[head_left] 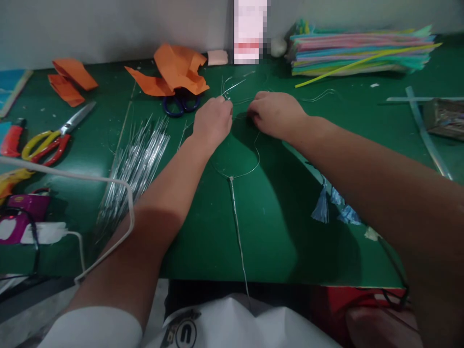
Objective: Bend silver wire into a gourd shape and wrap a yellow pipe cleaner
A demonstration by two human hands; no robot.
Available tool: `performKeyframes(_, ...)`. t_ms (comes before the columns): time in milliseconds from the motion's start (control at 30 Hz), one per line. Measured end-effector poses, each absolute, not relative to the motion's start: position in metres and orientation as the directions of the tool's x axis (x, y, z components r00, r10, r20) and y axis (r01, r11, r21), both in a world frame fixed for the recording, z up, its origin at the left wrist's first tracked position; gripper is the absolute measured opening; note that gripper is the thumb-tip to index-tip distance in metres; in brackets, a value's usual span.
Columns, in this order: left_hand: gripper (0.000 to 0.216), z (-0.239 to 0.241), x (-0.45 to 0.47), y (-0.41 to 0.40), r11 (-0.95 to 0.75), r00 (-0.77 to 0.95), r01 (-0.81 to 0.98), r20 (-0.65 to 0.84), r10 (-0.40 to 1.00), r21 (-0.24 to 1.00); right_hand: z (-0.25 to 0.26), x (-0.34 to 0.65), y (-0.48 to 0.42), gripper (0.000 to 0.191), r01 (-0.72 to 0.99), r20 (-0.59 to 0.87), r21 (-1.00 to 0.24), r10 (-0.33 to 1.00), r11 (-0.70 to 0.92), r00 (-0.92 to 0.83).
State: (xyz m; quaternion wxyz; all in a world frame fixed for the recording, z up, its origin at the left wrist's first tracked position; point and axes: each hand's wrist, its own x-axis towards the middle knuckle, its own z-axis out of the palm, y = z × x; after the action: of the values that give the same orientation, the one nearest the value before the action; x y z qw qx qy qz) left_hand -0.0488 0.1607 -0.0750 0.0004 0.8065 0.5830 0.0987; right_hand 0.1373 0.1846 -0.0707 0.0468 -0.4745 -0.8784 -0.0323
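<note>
My left hand (213, 121) is closed, its fingers pinching thin thread near the middle of the table. Fine silvery ends stick out above those fingers. To its right, my right hand (277, 114) is also closed, with a thin thread passing under its curled fingers. Between and below the hands the thread curves into a loop, meeting at a small knot. From that knot a twisted silvery cord (236, 220) runs toward my body over the table edge. Beside my left forearm lies a bundle of shiny silver strips (136, 169).
Orange paper pieces (181, 70) and dark-handled scissors (181, 104) lie at the back. Left are red-and-yellow scissors (58, 140), a white cable (90, 178) and a purple charger (31, 208). Coloured strips (362, 53) are stacked back right; blue tassels (321, 205) lie by my right forearm.
</note>
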Motion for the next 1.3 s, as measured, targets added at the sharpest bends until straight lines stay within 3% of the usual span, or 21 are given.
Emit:
performKeyframes(433,0.027,-0.066,-0.047,0.165,-0.469,0.459,0.881,0.126,0.879,0.065,-0.061,0.136,0.176,0.032,0.835,0.057,0.033,0.833,0.549,-0.55)
performKeyframes(1300,0.03,-0.071,-0.039,0.167,-0.402,0.386,0.907,0.129,0.913,0.129,-0.069,0.14,0.172,0.036,0.864,0.113,-0.062,0.863,0.5,-0.492)
